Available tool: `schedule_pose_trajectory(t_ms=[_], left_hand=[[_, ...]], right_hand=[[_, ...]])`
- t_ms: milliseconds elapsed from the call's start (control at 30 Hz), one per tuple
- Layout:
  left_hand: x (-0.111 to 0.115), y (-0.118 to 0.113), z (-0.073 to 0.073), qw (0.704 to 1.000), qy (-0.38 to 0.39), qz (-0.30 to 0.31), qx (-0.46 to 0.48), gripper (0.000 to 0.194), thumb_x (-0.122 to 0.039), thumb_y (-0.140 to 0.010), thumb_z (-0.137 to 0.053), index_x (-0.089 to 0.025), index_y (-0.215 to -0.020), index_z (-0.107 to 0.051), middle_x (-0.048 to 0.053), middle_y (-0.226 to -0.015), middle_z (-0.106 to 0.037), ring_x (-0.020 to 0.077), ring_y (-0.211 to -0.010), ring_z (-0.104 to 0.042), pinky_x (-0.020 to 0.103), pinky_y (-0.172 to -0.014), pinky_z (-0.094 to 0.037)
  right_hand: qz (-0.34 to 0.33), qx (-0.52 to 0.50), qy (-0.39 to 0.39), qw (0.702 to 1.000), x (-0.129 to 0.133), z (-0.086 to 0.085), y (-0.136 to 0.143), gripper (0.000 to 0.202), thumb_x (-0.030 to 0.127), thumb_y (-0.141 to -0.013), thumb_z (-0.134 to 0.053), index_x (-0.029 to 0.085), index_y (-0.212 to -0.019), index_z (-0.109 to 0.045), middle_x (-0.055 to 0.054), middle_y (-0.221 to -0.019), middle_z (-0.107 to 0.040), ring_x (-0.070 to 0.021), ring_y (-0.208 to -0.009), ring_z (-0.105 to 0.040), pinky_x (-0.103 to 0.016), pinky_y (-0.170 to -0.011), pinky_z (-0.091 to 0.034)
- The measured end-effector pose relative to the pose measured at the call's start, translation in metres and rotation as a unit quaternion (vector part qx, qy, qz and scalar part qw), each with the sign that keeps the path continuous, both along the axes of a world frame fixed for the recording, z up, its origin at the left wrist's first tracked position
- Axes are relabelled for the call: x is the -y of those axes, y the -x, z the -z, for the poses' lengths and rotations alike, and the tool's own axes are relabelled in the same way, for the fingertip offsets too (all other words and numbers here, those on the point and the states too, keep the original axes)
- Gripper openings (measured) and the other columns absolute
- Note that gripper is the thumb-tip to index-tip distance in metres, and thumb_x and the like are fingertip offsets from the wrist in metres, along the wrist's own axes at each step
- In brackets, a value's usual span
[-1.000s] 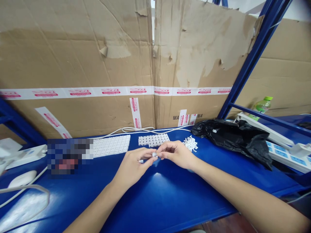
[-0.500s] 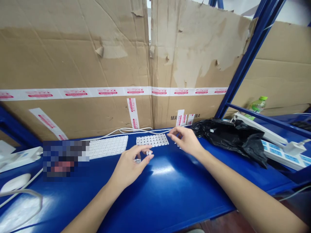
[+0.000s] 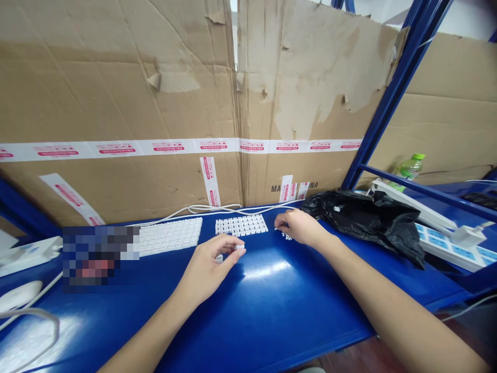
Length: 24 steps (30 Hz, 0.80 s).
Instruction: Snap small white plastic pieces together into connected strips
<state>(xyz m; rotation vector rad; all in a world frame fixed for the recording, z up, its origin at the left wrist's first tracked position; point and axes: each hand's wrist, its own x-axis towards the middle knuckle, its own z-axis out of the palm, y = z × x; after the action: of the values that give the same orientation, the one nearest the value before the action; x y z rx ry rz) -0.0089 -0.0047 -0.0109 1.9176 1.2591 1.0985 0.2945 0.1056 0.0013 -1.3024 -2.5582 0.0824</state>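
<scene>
My left hand (image 3: pixel 212 264) hovers over the blue table with thumb and forefinger closed on a small white plastic piece (image 3: pixel 239 247). Another small white piece (image 3: pixel 219 258) shows under its curled fingers. Fingertips pointing down, my right hand (image 3: pixel 297 226) is closed at a little cluster of loose white pieces (image 3: pixel 287 236). Whatever lies between its fingertips is hidden. Between the hands, farther back, several similar small white pieces (image 3: pixel 241 225) lie in tight rows. To their left lies a white keyboard (image 3: pixel 171 235).
A black plastic bag (image 3: pixel 365 217) lies right of my right hand, beside a white power strip (image 3: pixel 462 248). White cables (image 3: pixel 213 208) run along the cardboard wall (image 3: pixel 155 103). At left are a white mouse (image 3: pixel 19 295) and a blurred-out patch. A green-capped bottle (image 3: pixel 409 168) stands behind the frame.
My right hand has lowered and moved slightly right onto the loose pieces, its fingers closing downward. My left hand has stayed nearly still, and the piece in its pinch has turned.
</scene>
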Motion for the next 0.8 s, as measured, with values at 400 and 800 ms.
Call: schedule_pose_trajectory(t_ms=[400, 800], left_hand=[[-0.001, -0.002, -0.004, 0.983, 0.12, 0.011, 0.139, 0.047, -0.047, -0.089, -0.083, -0.025, -0.131, -0.081, 0.007, -0.11, -0.09, 0.0313, -0.111, -0.084, 0.047, -0.105, -0.065], [-0.001, -0.004, -0.007, 0.979, 0.093, 0.002, 0.181, 0.036, -0.041, -0.083, -0.091, -0.021, -0.113, -0.085, 0.006, -0.096, -0.09, 0.0277, -0.093, -0.086, 0.041, -0.09, -0.071]], right_hand=[[-0.135, -0.287, 0.023, 0.948, 0.034, -0.01, 0.034, 0.028, 0.015, -0.101, -0.064, 0.024, -0.121, -0.081, -0.007, -0.107, -0.075, -0.0198, -0.095, -0.072, -0.035, -0.089, -0.059], [-0.13, -0.431, 0.265, 0.853, 0.051, 0.002, 0.058, 0.015, 0.03, -0.101, -0.072, 0.02, -0.111, -0.077, -0.004, -0.099, -0.07, -0.0155, -0.081, -0.069, -0.033, -0.078, -0.063]])
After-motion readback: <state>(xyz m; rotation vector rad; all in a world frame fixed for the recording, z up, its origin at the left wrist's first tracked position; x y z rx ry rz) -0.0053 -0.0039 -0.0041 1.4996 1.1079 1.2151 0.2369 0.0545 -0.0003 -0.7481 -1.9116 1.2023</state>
